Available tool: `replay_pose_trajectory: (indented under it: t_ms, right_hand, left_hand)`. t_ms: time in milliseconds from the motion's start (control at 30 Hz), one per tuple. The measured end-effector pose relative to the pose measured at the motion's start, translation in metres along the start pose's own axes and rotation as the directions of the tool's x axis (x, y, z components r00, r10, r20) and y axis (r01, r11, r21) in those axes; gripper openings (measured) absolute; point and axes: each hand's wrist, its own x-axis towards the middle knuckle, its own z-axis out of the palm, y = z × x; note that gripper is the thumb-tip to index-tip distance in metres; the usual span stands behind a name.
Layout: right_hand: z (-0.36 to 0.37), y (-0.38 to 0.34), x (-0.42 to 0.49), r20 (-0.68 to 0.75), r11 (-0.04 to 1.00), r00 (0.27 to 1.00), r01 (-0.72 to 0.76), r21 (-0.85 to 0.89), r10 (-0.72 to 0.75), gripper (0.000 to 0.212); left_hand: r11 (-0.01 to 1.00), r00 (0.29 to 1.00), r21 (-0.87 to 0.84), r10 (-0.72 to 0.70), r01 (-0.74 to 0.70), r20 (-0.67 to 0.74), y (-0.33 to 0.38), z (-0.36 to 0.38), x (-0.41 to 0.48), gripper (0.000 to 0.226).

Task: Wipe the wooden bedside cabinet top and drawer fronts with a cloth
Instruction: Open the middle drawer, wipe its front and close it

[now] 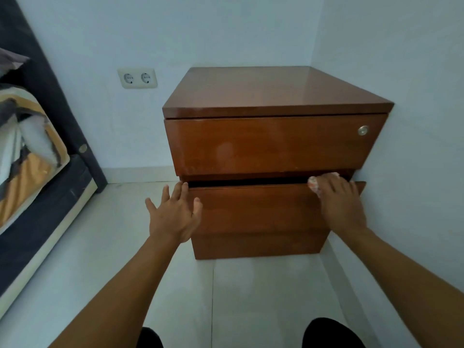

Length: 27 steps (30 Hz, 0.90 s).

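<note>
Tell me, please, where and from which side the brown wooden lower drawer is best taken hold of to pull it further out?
Probably by the top edge of the brown wooden lower drawer, coming from above and in front. It stands slightly open, leaving a dark gap under the upper drawer for fingers, and its front shows no handle. The left hand is spread at its left corner; the right hand presses the cloth there.

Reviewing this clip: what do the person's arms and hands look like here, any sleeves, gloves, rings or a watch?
Both forearms are bare to the frame's edge, with no sleeve showing. The left hand and right hand wear no gloves, and no ring, watch or bracelet is visible on the fingers or wrists.
</note>
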Motion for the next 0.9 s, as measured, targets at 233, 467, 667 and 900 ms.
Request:
replay_pose_trajectory:
  t_ms: [233,467,667,900]
  right_hand:
    - [0.003,0.054,0.001,0.0,0.994,0.995,-0.098,-0.045,0.098,0.038]
    - [-0.037,0.027,0.021,0.155,0.925,0.949,-0.306,0.224,0.276,0.026]
    - [-0.059,-0.077,-0.01,-0.249,0.901,0.957,-0.028,0.433,0.149,0.042]
    - [0.027,-0.235,-0.031,-0.126,0.921,0.948,0.314,0.231,-0.292,0.101]
  left_hand:
    - [1.0,0.999,0.0,0.014,-0.014,0.052,-0.001,-0.007,-0.006,0.071]
    - [0.999,0.997,0.032,0.033,-0.035,0.066,-0.007,-0.012,-0.011,0.071]
    - [0.998,0.999,-0.045,0.046,-0.045,0.005,-0.01,-0.004,-0.009,0.068]
    - [0.998,0.992,-0.048,0.039,-0.045,-0.121,-0.014,0.017,-0.007,0.076]
